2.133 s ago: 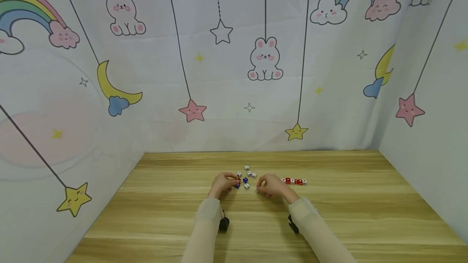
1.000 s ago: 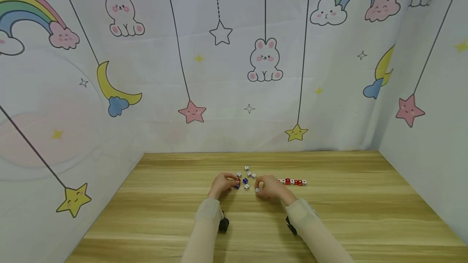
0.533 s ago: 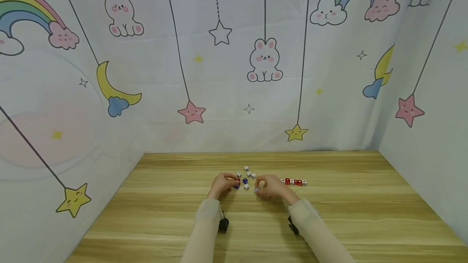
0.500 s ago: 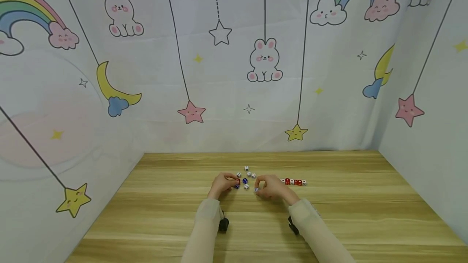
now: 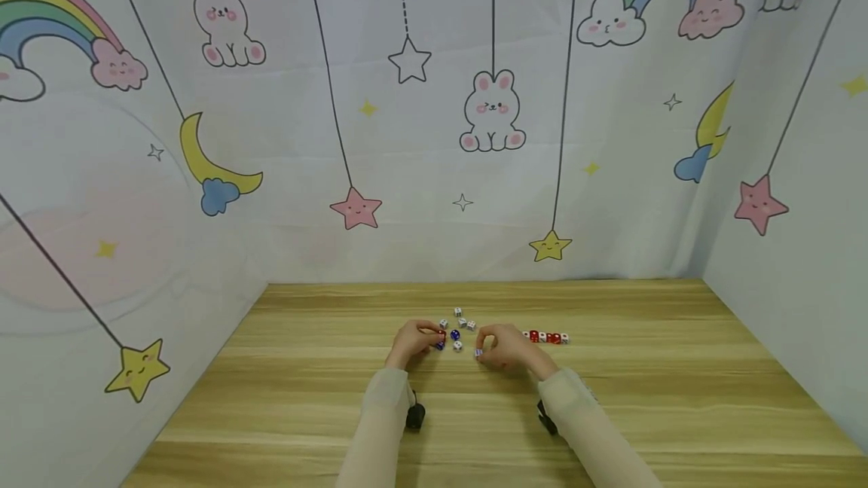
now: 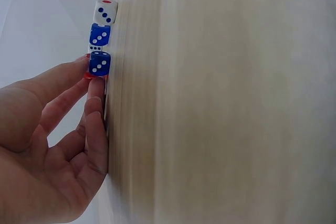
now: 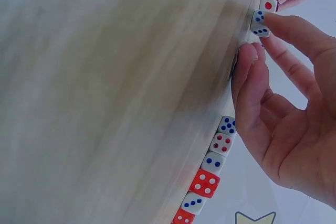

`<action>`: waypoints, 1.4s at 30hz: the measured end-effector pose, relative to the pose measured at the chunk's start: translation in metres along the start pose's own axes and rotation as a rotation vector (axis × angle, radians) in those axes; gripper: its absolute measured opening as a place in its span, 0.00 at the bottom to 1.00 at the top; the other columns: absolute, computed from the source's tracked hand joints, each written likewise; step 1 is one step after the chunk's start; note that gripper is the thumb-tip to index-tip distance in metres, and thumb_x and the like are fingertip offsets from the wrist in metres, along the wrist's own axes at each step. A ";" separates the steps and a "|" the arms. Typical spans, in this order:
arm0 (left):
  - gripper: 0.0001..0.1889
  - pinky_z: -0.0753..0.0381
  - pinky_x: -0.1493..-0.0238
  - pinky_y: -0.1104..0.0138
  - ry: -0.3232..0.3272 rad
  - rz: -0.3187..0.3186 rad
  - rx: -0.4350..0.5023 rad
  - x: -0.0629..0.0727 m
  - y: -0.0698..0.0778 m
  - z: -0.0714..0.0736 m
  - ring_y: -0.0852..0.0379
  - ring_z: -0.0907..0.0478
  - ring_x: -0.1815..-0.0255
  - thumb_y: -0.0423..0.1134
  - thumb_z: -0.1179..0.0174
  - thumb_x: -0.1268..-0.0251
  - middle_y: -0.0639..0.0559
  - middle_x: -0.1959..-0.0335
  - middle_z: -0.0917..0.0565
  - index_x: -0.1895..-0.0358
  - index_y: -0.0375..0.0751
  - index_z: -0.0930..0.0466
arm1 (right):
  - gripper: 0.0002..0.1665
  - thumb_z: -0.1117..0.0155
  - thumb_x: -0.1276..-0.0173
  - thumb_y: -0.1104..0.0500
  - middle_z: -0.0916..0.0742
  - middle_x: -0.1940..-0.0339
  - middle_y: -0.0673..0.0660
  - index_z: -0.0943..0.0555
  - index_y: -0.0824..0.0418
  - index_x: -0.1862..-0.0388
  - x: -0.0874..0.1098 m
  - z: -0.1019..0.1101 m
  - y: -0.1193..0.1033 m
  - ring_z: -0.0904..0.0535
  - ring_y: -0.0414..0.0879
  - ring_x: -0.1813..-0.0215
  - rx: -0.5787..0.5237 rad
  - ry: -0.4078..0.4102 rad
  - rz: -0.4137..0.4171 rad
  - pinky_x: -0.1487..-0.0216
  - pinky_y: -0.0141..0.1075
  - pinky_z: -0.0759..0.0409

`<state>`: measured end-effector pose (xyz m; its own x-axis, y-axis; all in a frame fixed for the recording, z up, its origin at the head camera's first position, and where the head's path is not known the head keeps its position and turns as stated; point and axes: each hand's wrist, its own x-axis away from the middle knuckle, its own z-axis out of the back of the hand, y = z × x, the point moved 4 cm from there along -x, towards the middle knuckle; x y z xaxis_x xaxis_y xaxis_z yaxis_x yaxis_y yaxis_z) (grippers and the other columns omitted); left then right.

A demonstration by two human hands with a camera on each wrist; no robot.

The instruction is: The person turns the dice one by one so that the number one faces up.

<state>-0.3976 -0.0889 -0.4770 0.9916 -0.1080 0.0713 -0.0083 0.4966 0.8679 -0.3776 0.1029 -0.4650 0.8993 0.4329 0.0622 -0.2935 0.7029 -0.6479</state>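
Observation:
My left hand (image 5: 414,340) pinches a red die (image 5: 442,334) between thumb and fingertips. A blue die (image 5: 440,346) sits right in front of it, and in the left wrist view that blue die (image 6: 100,64) hides most of the red one. With thumb and index finger, my right hand (image 5: 505,345) pinches a white die (image 5: 478,352), low over the table; the right wrist view shows blue pips on this white die (image 7: 259,24). Between the hands lie another blue die (image 5: 455,335) and a white die (image 5: 457,346).
Several loose white dice lie behind the hands, the farthest white die (image 5: 457,312) among them. To the right, a straight row of touching white and red dice (image 5: 534,337) runs beside my right hand. The wooden table (image 5: 325,398) ends at a printed cloth backdrop (image 5: 420,247).
My right hand shifts only slightly in place, and the white die in it now shows a face with bluish marks toward the head camera. The left hand keeps its place at the red die.

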 end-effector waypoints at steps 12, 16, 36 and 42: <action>0.11 0.29 0.80 0.70 -0.005 -0.004 0.001 -0.001 0.000 0.000 0.62 0.32 0.85 0.39 0.40 0.44 0.46 0.70 0.16 0.60 0.37 0.18 | 0.03 0.38 0.42 0.58 0.22 0.90 0.55 0.21 0.55 0.70 0.001 0.002 -0.001 0.32 0.40 0.89 -0.005 0.024 -0.003 0.87 0.32 0.29; 0.11 0.29 0.80 0.70 -0.005 -0.005 0.000 -0.001 0.000 0.000 0.63 0.31 0.85 0.39 0.40 0.44 0.46 0.70 0.16 0.60 0.37 0.18 | 0.03 0.40 0.40 0.58 0.21 0.88 0.54 0.20 0.56 0.70 0.001 0.003 -0.002 0.31 0.40 0.88 0.002 0.031 -0.016 0.86 0.32 0.29; 0.11 0.29 0.80 0.71 -0.003 0.014 0.006 0.001 0.002 0.000 0.63 0.32 0.85 0.39 0.40 0.45 0.46 0.70 0.16 0.60 0.37 0.18 | 0.05 0.39 0.40 0.57 0.21 0.85 0.52 0.21 0.56 0.67 -0.003 0.001 -0.008 0.32 0.40 0.85 0.046 0.022 -0.002 0.85 0.32 0.31; 0.11 0.29 0.80 0.71 0.000 0.006 -0.010 0.001 0.002 0.000 0.63 0.32 0.85 0.39 0.39 0.45 0.46 0.70 0.16 0.61 0.37 0.18 | 0.07 0.35 0.46 0.57 0.20 0.76 0.52 0.21 0.56 0.67 -0.004 -0.001 -0.015 0.32 0.41 0.81 0.169 0.060 0.011 0.79 0.33 0.34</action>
<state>-0.3970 -0.0878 -0.4751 0.9915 -0.1047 0.0767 -0.0133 0.5057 0.8626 -0.3765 0.0898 -0.4560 0.9120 0.4102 0.0074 -0.3491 0.7854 -0.5112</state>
